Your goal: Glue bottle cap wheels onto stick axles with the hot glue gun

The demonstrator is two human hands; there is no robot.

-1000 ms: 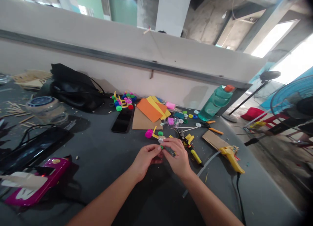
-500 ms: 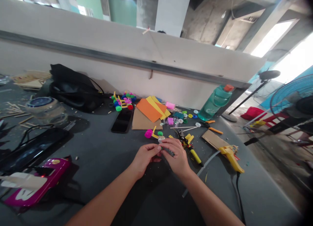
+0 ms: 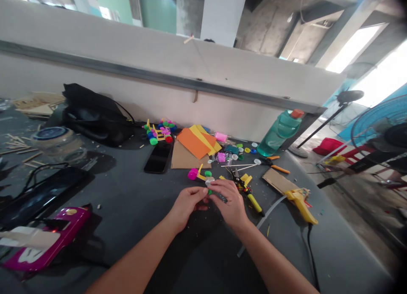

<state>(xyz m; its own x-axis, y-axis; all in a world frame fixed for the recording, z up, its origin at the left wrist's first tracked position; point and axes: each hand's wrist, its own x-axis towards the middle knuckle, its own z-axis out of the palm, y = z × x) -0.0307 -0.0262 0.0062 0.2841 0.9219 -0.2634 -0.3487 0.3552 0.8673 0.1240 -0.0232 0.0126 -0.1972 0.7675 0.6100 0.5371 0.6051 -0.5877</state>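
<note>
My left hand (image 3: 187, 205) and my right hand (image 3: 229, 201) meet over the dark table, fingers pinched together. Between their fingertips shows a small green piece (image 3: 210, 192), mostly covered, so its kind is unclear. Just beyond the fingers sits a whitish round cap (image 3: 209, 181). Behind it lie a green cap (image 3: 207, 173) and a yellow stick piece with a magenta round end (image 3: 192, 174). Close to the right hand are a yellow-handled tool (image 3: 254, 203) and some yellow plastic pieces (image 3: 246, 179).
A yellow glue gun (image 3: 302, 205) with a cord rests on the right, near cardboard (image 3: 278, 184) and orange-handled pliers (image 3: 280, 169). A teal bottle (image 3: 280, 133) stands behind. A phone (image 3: 158, 158), coloured paper (image 3: 193, 142) and a magenta power strip (image 3: 63, 239) lie leftward.
Slightly more of the green piece shows between my fingertips. Both hands stay nearly in place, and the view has shifted a little.
</note>
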